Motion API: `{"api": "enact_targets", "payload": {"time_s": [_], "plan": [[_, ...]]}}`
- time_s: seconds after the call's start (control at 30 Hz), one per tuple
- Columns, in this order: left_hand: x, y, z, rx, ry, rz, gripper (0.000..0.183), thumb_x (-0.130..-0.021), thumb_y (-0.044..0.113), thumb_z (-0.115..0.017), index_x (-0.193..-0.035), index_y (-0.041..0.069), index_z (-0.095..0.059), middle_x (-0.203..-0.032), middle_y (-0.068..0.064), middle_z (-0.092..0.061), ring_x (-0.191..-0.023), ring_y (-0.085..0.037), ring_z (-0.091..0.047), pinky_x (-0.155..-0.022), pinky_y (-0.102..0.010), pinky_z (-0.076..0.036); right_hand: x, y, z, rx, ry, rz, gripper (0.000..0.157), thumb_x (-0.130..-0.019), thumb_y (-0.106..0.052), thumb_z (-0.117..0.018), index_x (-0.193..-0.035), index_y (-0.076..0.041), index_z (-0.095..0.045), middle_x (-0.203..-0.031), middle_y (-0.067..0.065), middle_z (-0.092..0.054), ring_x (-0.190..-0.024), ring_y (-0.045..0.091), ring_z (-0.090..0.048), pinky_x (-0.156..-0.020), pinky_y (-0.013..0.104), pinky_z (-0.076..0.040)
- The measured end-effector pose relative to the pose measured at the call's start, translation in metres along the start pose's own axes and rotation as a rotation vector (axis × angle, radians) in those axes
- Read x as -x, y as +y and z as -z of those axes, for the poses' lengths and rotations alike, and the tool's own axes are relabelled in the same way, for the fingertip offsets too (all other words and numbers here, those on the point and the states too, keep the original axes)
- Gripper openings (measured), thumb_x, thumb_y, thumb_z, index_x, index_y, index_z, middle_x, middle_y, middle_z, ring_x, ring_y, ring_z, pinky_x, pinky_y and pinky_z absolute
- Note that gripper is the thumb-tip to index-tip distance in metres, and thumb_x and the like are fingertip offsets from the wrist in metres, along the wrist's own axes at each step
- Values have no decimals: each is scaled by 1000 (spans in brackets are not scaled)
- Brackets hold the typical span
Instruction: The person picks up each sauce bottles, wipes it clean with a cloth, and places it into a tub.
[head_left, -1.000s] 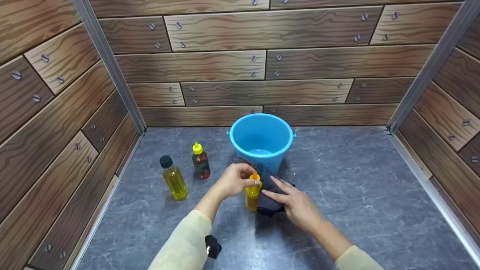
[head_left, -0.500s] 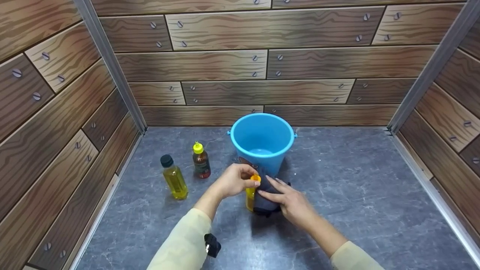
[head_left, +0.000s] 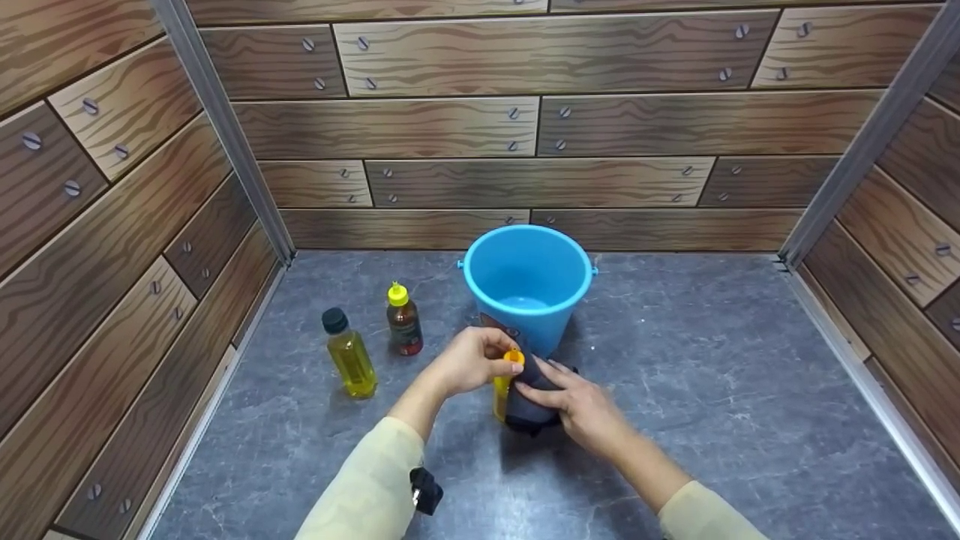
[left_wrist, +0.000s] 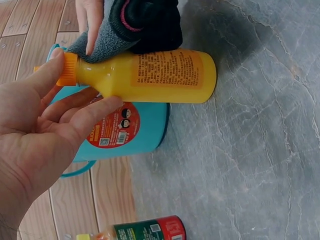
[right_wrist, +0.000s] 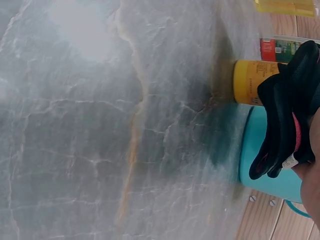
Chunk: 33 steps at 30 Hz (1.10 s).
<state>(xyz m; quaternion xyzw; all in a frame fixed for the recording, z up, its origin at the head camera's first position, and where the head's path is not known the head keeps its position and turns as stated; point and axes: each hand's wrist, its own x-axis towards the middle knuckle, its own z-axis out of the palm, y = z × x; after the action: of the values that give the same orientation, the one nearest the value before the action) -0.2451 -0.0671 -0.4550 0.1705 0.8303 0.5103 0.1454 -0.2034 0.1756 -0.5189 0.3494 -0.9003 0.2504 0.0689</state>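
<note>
My left hand (head_left: 466,364) pinches the orange cap (left_wrist: 69,69) of a yellow bottle (left_wrist: 165,75), which stands upright in front of the blue bucket. My right hand (head_left: 589,409) holds a dark grey terry cloth (head_left: 531,405) against the bottle's right side, its fingers lying extended over the cloth. Black edging with a pink line and a white tag (right_wrist: 290,161) show on the cloth in the right wrist view. Part of the bottle is hidden behind the cloth in the head view. The right thumb is hidden there too.
The blue bucket (head_left: 526,309) stands just behind the hands. To the left are a bottle of yellow oil (head_left: 351,364) with a dark cap and a brown bottle (head_left: 405,326) with a yellow nozzle. Wood-patterned walls (head_left: 435,127) enclose the grey marbled table (head_left: 720,375).
My right hand has moved slightly left and brought the cloth across the front of the yellow bottle, covering more of it. The left hand keeps its pinch on the cap.
</note>
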Motion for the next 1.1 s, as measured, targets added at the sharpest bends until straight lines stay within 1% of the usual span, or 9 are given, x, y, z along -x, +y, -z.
{"api": "enact_targets", "payload": {"time_s": [0.2, 0.33, 0.53, 0.7, 0.77, 0.87, 1.1], "plan": [[0, 1, 0, 6, -5, -15, 12, -97, 14, -81, -108, 9, -77, -106, -1, -76, -96, -16, -71, -83, -36, -60, 6, 4, -9, 5, 59, 17, 63, -94, 12, -65, -142, -30, -70, -161, 11, -50, -140, 42, -53, -101, 58, -53], [0, 0, 0, 0, 0, -15, 13, -97, 15, -81, -107, 9, -77, -106, -2, -75, -96, -17, -71, -83, -37, -60, 10, 6, -14, 4, 97, 46, 63, -94, 12, -66, -141, -30, -71, -160, 12, -51, -138, 41, -56, -98, 57, -55], [-1, -1, 0, 7, -1, -2, 12, -97, 16, -81, -106, 10, -77, -105, -1, -76, -96, -16, -71, -85, -37, -60, 13, 11, -20, 6, 147, 77, 67, -90, 14, -67, -140, -30, -71, -158, 12, -52, -137, 41, -57, -99, 57, -55], [-1, 0, -1, 12, -9, 3, 11, -98, 15, -80, -107, 10, -77, -105, -1, -75, -96, -17, -72, -86, -38, -61, 20, 14, -26, 19, 184, 90, 70, -83, 17, -69, -135, -29, -75, -156, 14, -55, -134, 44, -57, -98, 58, -55], [-1, 1, -1, 12, -12, 8, 11, -98, 14, -80, -107, 10, -77, -105, -1, -75, -96, -18, -72, -87, -38, -61, 22, 15, -28, 14, 178, 77, 69, -83, 17, -69, -134, -29, -76, -156, 14, -54, -135, 45, -57, -99, 58, -54], [-1, 2, 0, 9, -12, 21, 10, -98, 15, -80, -108, 12, -77, -106, 0, -75, -97, -17, -71, -88, -38, -61, 23, 17, -29, 3, 147, 44, 68, -85, 17, -68, -134, -29, -76, -157, 13, -54, -136, 45, -56, -101, 59, -53], [0, 0, 1, 25, -21, 20, 11, -98, 13, -79, -109, 11, -77, -109, -1, -76, -100, -19, -72, -90, -40, -61, 22, 18, -28, -1, 0, -31, 70, -87, 20, -62, -137, -27, -74, -158, 18, -51, -138, 50, -52, -103, 63, -50]]}}
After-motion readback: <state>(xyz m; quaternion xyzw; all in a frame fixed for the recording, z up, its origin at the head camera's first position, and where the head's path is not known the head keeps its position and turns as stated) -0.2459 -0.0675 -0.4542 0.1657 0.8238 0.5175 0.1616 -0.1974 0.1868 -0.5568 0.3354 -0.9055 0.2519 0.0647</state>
